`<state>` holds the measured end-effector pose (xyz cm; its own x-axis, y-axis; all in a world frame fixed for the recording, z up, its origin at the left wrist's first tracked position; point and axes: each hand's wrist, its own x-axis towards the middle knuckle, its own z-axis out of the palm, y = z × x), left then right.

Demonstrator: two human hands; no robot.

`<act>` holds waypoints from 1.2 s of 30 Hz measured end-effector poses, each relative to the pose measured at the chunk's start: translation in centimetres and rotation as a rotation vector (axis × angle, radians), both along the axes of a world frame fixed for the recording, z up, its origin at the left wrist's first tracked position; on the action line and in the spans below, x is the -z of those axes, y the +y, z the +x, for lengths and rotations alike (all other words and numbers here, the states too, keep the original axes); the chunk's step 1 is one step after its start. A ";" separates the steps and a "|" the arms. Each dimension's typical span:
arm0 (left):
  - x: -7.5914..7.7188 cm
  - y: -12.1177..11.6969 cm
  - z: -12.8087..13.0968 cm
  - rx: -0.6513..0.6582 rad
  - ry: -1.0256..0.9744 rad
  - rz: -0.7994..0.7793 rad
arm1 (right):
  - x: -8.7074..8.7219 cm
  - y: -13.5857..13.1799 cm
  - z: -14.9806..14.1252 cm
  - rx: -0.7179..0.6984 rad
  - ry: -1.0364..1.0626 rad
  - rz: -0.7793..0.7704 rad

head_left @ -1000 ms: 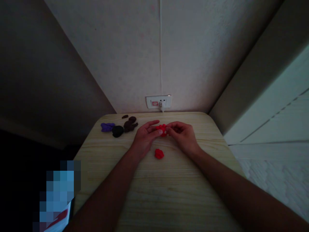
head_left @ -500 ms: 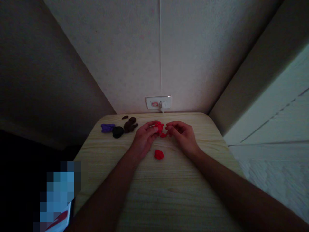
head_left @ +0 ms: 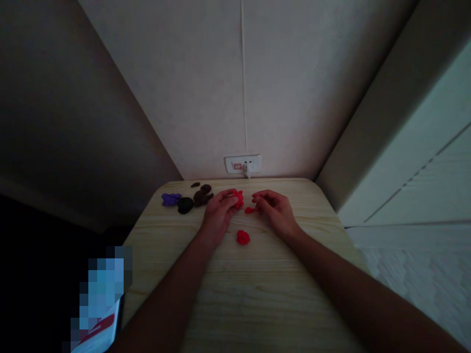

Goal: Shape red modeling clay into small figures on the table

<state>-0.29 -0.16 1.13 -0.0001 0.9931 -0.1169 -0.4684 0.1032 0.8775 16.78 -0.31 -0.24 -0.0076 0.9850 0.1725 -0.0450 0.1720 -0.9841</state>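
Your left grip is closed on the red shape, while your right grip has its thumb and bent fingers drawn narrow; you can't tell from here whether it pinches the small red piece at its tips or is only beside it. Take the loose red lump on the tabletop as your marker and go left to right. Well to its left and farther toward the wall sits the purple lump, with the black lump just beside it, then the brown clump, a brown sliver lying just behind. Set off there, those colours probably leave you working room and don't smear into the red. Next comes the red shape, beyond the marker and slightly to its left; you seem to hold it by its left side so that the soft stuff isn't squashed and its right side faces your other grip. The small red piece is beyond the marker too, slightly to its right, with your right grip farther right. As for looks, the red shape is bright and compact, with little knobs bulging along its outer edge; finer detail is lost behind your fingers and in the dim light.
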 end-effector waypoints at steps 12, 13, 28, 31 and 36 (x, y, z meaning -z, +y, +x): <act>-0.6 0.0 -5.7 -0.324 1.138 0.038 | 0.6 0.1 -0.1 -0.026 -0.007 -0.018; -0.7 -0.1 -5.7 -0.319 1.195 0.015 | 0.6 0.1 -0.1 -0.033 -0.007 -0.017; -1.9 -0.9 -5.5 -0.264 1.399 -0.086 | 0.7 0.0 -0.1 -0.084 -0.061 -0.030; -1.9 -1.0 -5.6 -0.263 1.382 -0.070 | 0.8 0.0 -0.1 -0.088 -0.060 -0.033; -2.0 -1.2 -5.8 -0.296 1.344 -0.001 | 0.8 -0.1 0.0 -0.082 -0.051 -0.030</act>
<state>-6.05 -1.40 3.16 -0.3223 0.9362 0.1404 0.7283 0.1505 0.6685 16.74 -0.39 -1.02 -0.0966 0.9853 0.1407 -0.0072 0.1407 -0.9900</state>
